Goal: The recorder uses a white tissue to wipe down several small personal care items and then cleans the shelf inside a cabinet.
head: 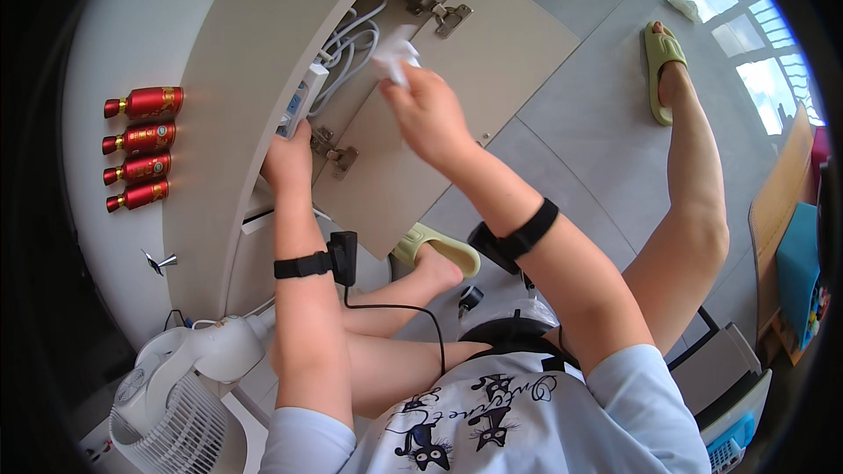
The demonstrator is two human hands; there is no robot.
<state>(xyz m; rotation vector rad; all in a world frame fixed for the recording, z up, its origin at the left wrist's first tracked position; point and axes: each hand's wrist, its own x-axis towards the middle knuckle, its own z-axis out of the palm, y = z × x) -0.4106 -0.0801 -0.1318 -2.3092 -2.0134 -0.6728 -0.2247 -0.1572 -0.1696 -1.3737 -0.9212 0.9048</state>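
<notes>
My left hand reaches inside a low cabinet. Its thumb lies against the near end of a white electrical unit, which has blue parts and looks like a power strip; the fingers are mostly hidden. Behind that unit, white cables lie in loose loops. My right hand is raised over the opened cabinet door and pinches a crumpled white tissue or cloth, blurred. Metal hinges join the door to the cabinet.
Several red bottles stand on the cabinet top at left. Below them is a white fan. My green slippers are on the grey tiled floor. A blue box is at far right.
</notes>
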